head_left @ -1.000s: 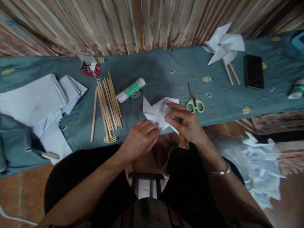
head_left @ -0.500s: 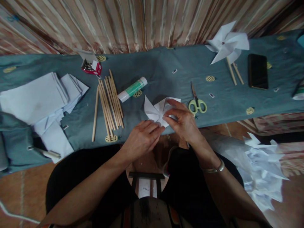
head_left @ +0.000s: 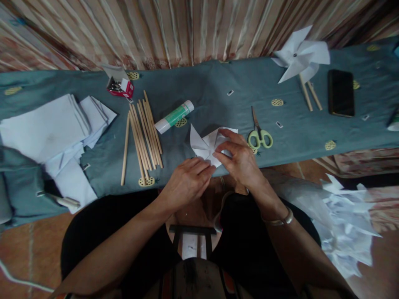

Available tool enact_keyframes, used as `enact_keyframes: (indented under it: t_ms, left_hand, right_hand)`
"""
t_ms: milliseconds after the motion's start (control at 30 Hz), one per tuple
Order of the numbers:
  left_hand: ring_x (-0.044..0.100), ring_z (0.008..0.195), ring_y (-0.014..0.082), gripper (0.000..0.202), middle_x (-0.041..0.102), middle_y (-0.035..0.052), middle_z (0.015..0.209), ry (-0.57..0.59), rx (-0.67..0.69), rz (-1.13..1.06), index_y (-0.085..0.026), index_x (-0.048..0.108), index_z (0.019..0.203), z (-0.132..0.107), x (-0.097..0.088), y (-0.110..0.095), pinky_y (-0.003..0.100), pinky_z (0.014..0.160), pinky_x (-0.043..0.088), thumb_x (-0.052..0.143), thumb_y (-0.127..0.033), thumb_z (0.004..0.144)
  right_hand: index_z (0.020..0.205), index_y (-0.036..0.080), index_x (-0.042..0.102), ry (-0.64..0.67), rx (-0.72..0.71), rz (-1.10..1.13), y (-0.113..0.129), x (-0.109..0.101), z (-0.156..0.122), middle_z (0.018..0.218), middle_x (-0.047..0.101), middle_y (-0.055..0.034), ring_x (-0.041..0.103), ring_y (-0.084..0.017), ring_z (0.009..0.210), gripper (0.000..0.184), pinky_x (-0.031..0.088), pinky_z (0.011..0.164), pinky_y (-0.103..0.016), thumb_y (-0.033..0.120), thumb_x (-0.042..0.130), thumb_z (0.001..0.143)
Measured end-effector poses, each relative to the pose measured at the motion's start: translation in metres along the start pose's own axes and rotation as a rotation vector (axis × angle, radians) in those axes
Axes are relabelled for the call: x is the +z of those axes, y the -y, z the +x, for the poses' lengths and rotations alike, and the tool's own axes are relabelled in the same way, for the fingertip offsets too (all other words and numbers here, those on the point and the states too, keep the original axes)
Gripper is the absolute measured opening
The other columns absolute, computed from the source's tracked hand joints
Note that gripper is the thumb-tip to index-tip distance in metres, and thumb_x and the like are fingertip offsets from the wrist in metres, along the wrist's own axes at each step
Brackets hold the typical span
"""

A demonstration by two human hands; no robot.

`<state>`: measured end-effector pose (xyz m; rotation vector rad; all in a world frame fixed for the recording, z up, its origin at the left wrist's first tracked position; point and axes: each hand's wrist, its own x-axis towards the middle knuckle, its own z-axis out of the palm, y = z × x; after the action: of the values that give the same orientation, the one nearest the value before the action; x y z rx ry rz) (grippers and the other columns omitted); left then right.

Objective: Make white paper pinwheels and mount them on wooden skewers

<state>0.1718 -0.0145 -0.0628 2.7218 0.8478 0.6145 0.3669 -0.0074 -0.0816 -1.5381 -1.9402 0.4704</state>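
Note:
A white paper pinwheel (head_left: 201, 143), partly folded, lies at the front edge of the cloth-covered table between my hands. My left hand (head_left: 188, 176) is closed on its near left edge, the fingertips pressed together on the paper. From the right, my right hand (head_left: 238, 155) pinches the paper near the middle with thumb and fingers, partly covering the right blades. Green-handled scissors (head_left: 259, 135) lie just right of my right hand. Beyond my left hand rests a green and white glue stick (head_left: 174, 117).
Several wooden sticks (head_left: 145, 137) lie left of the glue stick. A red box of metal pins (head_left: 121, 87) stands behind them. Stacked white paper (head_left: 43, 128) is at far left. A finished pinwheel (head_left: 301, 56) and a phone (head_left: 341, 92) lie right. More pinwheels (head_left: 346, 228) fill a bag below.
Both hands stay on the paper pinwheel with almost no movement. The view shifts very slightly, so things on the right sit a little further right.

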Motion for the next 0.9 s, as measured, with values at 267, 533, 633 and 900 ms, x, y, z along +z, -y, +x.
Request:
enact_keyframes:
  t_ms: [267, 533, 633, 900]
  left_hand:
    - [0.062, 0.088, 0.0208, 0.023, 0.069, 0.0087, 0.093, 0.029, -0.016, -0.011, -0.011, 0.065, 0.104, 0.0001, -0.0011, -0.0010, 0.037, 0.077, 0.056, 0.047, -0.018, 0.094]
    - [0.062, 0.092, 0.0212, 0.022, 0.069, 0.0096, 0.097, 0.021, -0.007, -0.004, -0.010, 0.064, 0.105, -0.0012, 0.0008, -0.0017, 0.036, 0.080, 0.055, 0.048, -0.018, 0.093]
    - [0.062, 0.093, 0.0210, 0.021, 0.069, 0.0095, 0.097, 0.040, -0.011, -0.004, -0.011, 0.064, 0.105, -0.0018, 0.0013, -0.0020, 0.036, 0.081, 0.055, 0.047, -0.017, 0.093]
    - [0.063, 0.093, 0.0211, 0.020, 0.069, 0.0091, 0.098, 0.004, -0.002, -0.005, -0.011, 0.064, 0.105, -0.0027, 0.0026, -0.0020, 0.036, 0.081, 0.055, 0.048, -0.016, 0.093]
  right_hand:
    - [0.081, 0.023, 0.066, 0.004, 0.020, 0.028, -0.0006, -0.0002, 0.0000, 0.133, 0.058, -0.0055, 0.053, -0.027, 0.123, 0.014, 0.043, 0.106, -0.049, 0.037, 0.064, 0.085]
    - [0.082, 0.024, 0.067, 0.011, 0.006, 0.034, 0.0005, -0.0014, -0.0006, 0.135, 0.056, -0.0039, 0.050, -0.028, 0.126, 0.014, 0.042, 0.108, -0.048, 0.036, 0.063, 0.086]
    - [0.083, 0.023, 0.067, 0.015, -0.016, 0.027, 0.0012, -0.0021, -0.0006, 0.136, 0.055, -0.0063, 0.050, -0.027, 0.126, 0.014, 0.042, 0.107, -0.047, 0.036, 0.063, 0.086]
    - [0.086, 0.023, 0.067, 0.013, -0.008, 0.056, -0.0001, -0.0018, -0.0014, 0.136, 0.055, -0.0061, 0.050, -0.028, 0.126, 0.018, 0.041, 0.107, -0.050, 0.040, 0.061, 0.087]
